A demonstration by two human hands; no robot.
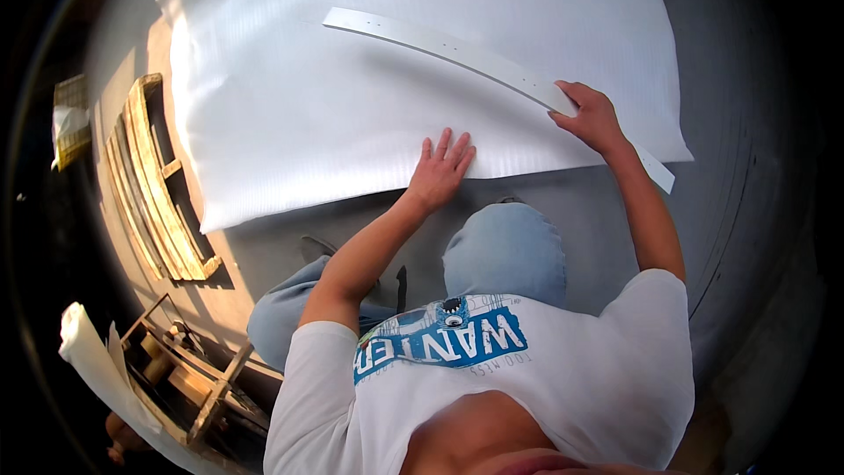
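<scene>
- A wooden pallet [158,185] lies at the left of the frame.
- The big white corrugated sheet [352,97] fills the upper centre.
- The left hand [440,171] presses flat on its lower edge, fingers spread, gripping nothing.
- The right hand [591,116] rests fingers down on the long white straightedge [457,51], which crosses the sheet diagonally.

A sheet [352,97] lies on the floor [563,202]; a long strip [457,51] lies across it, overhanging its right edge. A wooden pallet [158,185] sits left of the sheet.
</scene>
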